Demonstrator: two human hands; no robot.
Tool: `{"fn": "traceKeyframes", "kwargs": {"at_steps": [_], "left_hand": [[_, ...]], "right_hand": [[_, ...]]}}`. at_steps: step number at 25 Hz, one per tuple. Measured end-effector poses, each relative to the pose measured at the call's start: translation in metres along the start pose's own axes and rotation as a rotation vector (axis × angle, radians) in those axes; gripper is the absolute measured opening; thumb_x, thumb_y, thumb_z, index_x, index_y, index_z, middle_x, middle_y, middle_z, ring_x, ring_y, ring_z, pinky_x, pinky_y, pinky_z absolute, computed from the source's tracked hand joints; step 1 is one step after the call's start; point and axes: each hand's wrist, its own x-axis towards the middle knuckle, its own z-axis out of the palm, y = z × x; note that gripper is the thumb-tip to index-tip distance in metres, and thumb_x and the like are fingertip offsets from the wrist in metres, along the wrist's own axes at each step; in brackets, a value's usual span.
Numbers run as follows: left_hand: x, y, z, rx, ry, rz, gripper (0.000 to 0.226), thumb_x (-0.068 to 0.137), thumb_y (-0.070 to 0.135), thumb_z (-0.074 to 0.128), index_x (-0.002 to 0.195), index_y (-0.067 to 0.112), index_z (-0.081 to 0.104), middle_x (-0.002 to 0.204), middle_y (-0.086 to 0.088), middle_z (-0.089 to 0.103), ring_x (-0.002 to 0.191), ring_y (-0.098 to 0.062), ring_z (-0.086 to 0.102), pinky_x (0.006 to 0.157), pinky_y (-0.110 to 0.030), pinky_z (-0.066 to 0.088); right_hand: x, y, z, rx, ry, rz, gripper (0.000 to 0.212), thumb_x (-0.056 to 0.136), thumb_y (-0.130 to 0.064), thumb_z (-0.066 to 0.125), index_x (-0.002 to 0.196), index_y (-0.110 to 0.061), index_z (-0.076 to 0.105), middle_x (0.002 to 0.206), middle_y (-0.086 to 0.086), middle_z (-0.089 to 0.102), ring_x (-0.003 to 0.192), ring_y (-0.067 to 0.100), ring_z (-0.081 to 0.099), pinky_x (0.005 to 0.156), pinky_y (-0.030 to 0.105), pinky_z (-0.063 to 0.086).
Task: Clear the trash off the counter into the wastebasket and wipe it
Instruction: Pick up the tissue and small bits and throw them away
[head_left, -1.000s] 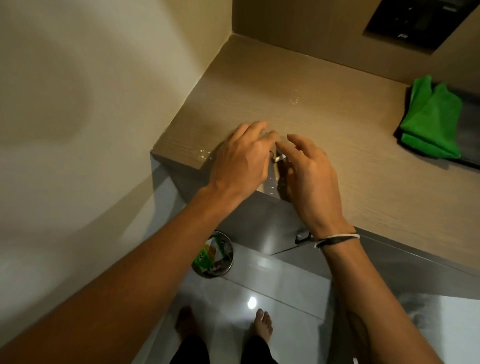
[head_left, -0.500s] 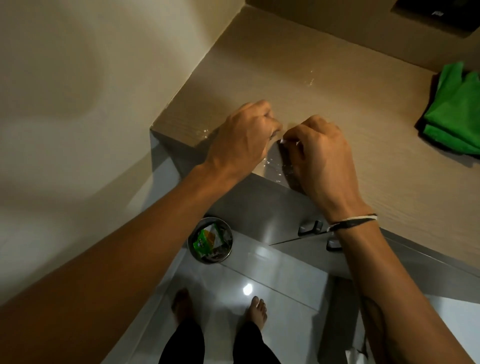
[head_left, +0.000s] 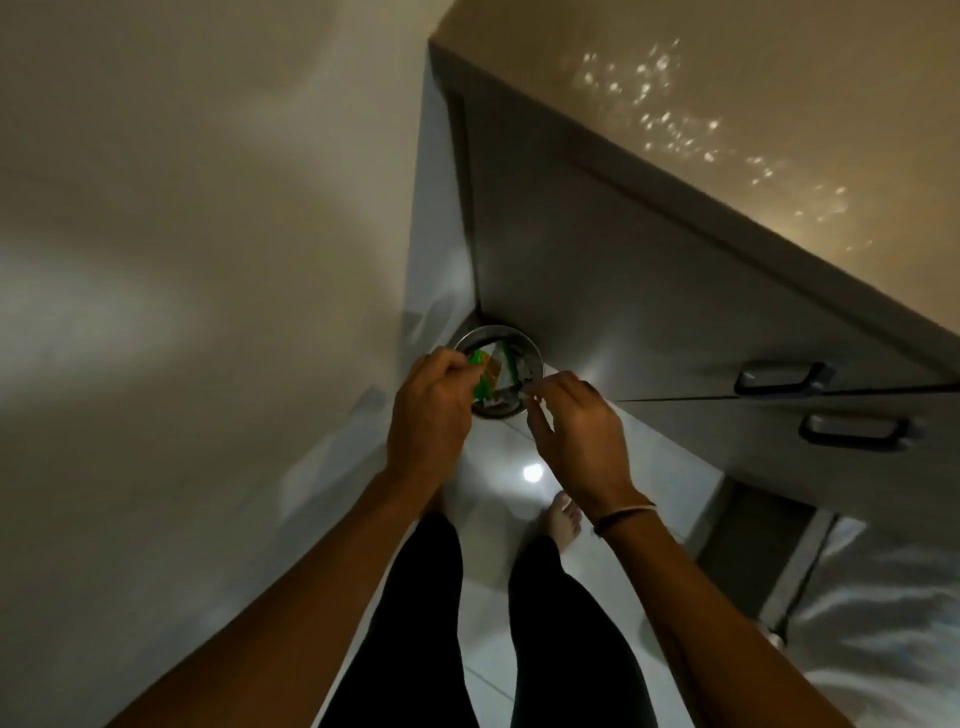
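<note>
A: Where's the wastebasket (head_left: 524, 349)?
B: On the floor (head_left: 597, 457), in the corner btw wall and cabinet, right under both hands. Round, metal rim. Green-and-orange wrapper (head_left: 485, 375) plus whitish scraps inside, just beyond the fingertips.
A: Left hand (head_left: 428, 415)?
B: Over the bin's left rim, fingers curled narrow. Can't tell if anything's in them, too dark and blurry.
A: Right hand (head_left: 574, 426)?
B: Over the right rim, thumb and forefinger pinched on a tiny pale scrap (head_left: 531, 396); other fingers loosely spread. Wrist w/ a thin band.
A: Counter (head_left: 779, 130)?
B: Up and to the right of the fingers, glinting specks on it. Two dark cabinet handles (head_left: 784, 378) right of the right hand.
</note>
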Motion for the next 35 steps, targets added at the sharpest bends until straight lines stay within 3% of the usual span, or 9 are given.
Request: {"fn": "traceKeyframes", "kwargs": {"at_steps": [5,8,11,15,18,21,26,29,35], "left_hand": [[0.019,-0.062,0.131,0.026,-0.177,-0.148,0.027,0.103,0.013,0.059,0.126,0.008,0.073,0.130,-0.015,0.069,0.121,-0.030,0.063,0.101,-0.023,0.049],[0.042,-0.080,0.191,0.001,-0.220,-0.240,0.027,0.109,0.020,0.052,0.125,0.008,0.069,0.126,-0.015,0.071,0.116,-0.030,0.069,0.102,-0.037,0.058],[0.045,-0.102,0.218,-0.010,-0.173,-0.300,0.034,0.111,0.026,0.046,0.134,0.011,0.064,0.134,-0.013,0.068,0.122,-0.027,0.067,0.101,-0.032,0.055],[0.009,-0.106,0.187,-0.137,-0.173,-0.316,0.046,0.107,0.026,0.058,0.153,0.018,0.053,0.150,-0.011,0.060,0.139,-0.028,0.056,0.113,-0.030,0.044],[-0.013,-0.091,0.151,-0.015,-0.206,-0.229,0.055,0.105,0.029,0.061,0.158,0.022,0.047,0.159,-0.009,0.054,0.147,-0.028,0.049,0.115,-0.043,0.049],[-0.016,-0.075,0.116,0.098,-0.196,-0.053,0.060,0.102,0.028,0.066,0.157,0.013,0.047,0.165,-0.011,0.045,0.154,-0.033,0.040,0.115,-0.048,0.051],[0.002,-0.012,0.043,0.061,-0.053,0.053,0.054,0.105,0.032,0.054,0.151,0.006,0.053,0.166,-0.015,0.042,0.156,-0.035,0.034,0.116,-0.049,0.049],[0.007,0.021,0.004,0.050,0.039,0.165,0.058,0.113,0.042,0.030,0.150,0.003,0.054,0.165,-0.018,0.042,0.157,-0.035,0.033,0.118,-0.051,0.047],[0.020,0.073,-0.078,-0.036,0.200,0.228,0.062,0.111,0.045,0.040,0.157,0.004,0.043,0.170,-0.016,0.032,0.162,-0.032,0.023,0.128,-0.046,0.032]], "right_hand": [[0.056,0.066,0.128,-0.057,-0.115,0.122,0.024,0.106,-0.023,0.059,0.119,-0.010,0.073,0.123,0.014,0.075,0.107,0.032,0.073,0.091,0.044,0.064],[0.090,0.091,0.174,-0.048,-0.146,0.180,0.026,0.107,-0.023,0.054,0.119,-0.009,0.072,0.120,0.016,0.075,0.106,0.034,0.074,0.091,0.043,0.063],[0.103,0.104,0.190,-0.031,-0.167,0.216,0.029,0.108,-0.023,0.051,0.128,-0.009,0.066,0.123,0.017,0.073,0.110,0.037,0.072,0.093,0.046,0.062],[0.080,0.092,0.165,0.018,-0.103,0.237,0.040,0.107,-0.025,0.057,0.145,-0.012,0.057,0.142,0.014,0.066,0.132,0.032,0.064,0.112,0.043,0.056],[0.051,0.076,0.132,-0.028,-0.089,0.200,0.065,0.104,-0.028,0.064,0.162,-0.014,0.038,0.168,0.011,0.042,0.158,0.032,0.038,0.127,0.041,0.034],[0.032,0.058,0.103,-0.062,-0.037,0.088,0.072,0.105,-0.031,0.062,0.165,-0.012,0.028,0.175,0.011,0.024,0.165,0.032,0.018,0.130,0.037,0.014],[0.013,0.012,0.032,-0.032,0.211,0.058,0.065,0.102,-0.033,0.066,0.159,-0.011,0.043,0.170,0.012,0.038,0.160,0.031,0.032,0.128,0.045,0.032],[0.001,-0.015,-0.010,-0.046,0.363,0.023,0.059,0.107,-0.042,0.055,0.157,-0.015,0.043,0.169,0.006,0.040,0.161,0.022,0.030,0.130,0.035,0.026],[-0.023,-0.046,-0.100,-0.078,0.567,-0.113,0.060,0.106,-0.038,0.063,0.157,-0.012,0.046,0.168,0.005,0.042,0.162,0.021,0.031,0.131,0.035,0.033]]}}
